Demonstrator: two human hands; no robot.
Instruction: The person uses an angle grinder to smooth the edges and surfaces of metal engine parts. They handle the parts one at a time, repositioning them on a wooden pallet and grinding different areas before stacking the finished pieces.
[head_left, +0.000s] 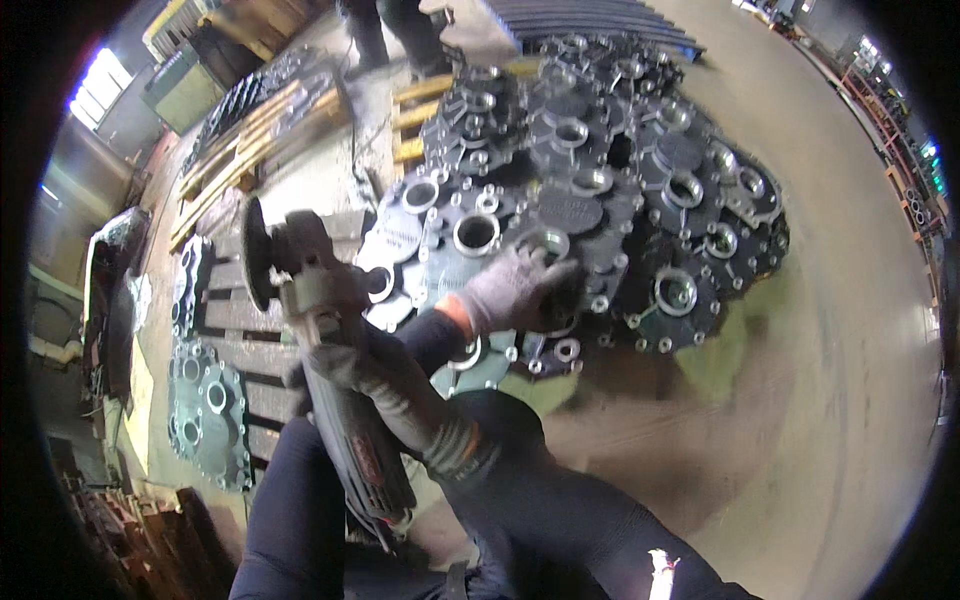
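Note:
My right hand [400, 395], in a grey glove, is wrapped round the body of an angle grinder [345, 430]. The grinder stands tilted, its worn disc [257, 255] uppermost at the left. Beyond it my left hand [520, 287], gloved with an orange cuff, reaches across to the stacked castings. Its fingers curl at a dark metal cover casting [572, 208], beside a round bore; the fingertips are partly lost in shadow and blur. Just left of that hand lies a lighter casting [455, 235] with machined rings.
More dark castings [680, 190] are piled to the right and behind. A wooden pallet [235, 320] lies at the left, with a greenish casting [210, 415] beside it. Another person's legs [395, 40] stand at the far side, near a blue pallet [600, 25]. Concrete floor [830, 300] stretches along the right.

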